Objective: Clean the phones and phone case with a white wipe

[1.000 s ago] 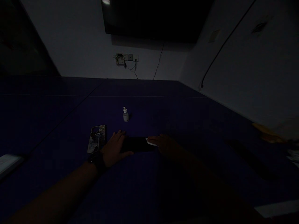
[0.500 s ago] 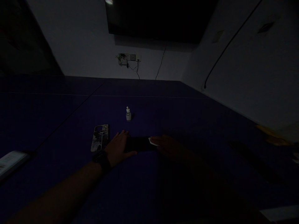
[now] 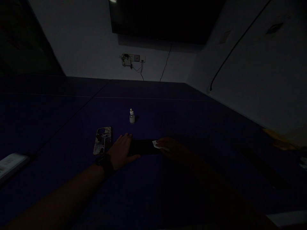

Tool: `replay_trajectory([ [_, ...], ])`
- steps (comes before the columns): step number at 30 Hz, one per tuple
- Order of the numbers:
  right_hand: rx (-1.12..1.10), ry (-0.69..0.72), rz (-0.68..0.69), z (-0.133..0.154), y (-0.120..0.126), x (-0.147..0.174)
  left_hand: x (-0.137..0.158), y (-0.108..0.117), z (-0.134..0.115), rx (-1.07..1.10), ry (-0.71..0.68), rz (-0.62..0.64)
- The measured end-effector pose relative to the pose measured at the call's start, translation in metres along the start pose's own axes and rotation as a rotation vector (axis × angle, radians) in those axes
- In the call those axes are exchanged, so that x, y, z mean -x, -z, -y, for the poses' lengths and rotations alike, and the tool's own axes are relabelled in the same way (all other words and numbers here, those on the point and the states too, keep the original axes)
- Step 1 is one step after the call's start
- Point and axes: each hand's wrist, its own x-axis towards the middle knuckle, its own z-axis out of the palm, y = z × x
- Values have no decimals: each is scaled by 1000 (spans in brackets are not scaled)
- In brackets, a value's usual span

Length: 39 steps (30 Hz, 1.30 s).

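A dark, flat phone [image 3: 144, 147] lies crosswise on the blue-purple surface. My left hand [image 3: 121, 148], with a black watch on its wrist, lies flat at the phone's left end, thumb and fingers spread about it. Over the right end, my right hand [image 3: 171, 147] presses a folded white wipe [image 3: 157, 144] onto the screen, its fingers closed on it. A patterned phone case [image 3: 102, 140] rests just left of my left hand. Beyond the hands, a small dropper bottle [image 3: 132, 118] with a white top stands upright.
At the left edge sits a white box-like object [image 3: 13, 166]. A long dark object [image 3: 261, 166] lies on the right, with a yellow item [image 3: 279, 139] near the wall. A large screen [image 3: 158, 19] hangs above wall sockets [image 3: 133, 59]. The room is very dim.
The right hand's fingers have shifted slightly on the wipe, and more of the wipe shows. My left hand, the bottle and the case stay in place.
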Motion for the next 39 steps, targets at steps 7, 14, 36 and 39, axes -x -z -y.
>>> replay_trajectory([
  [7, 25, -26, 3, -1, -1, -1, 0, -2, 2, 7, 1, 8],
  [14, -65, -16, -61, -5, -5, -3, 0, -2, 1, -32, -8, 7],
  [36, -65, 16, 6, 0, -2, -4, -1, 1, -3, -2, 18, 20],
  [39, -11, -22, -18, -5, -5, -8, -2, 2, -3, 11, 21, 30],
])
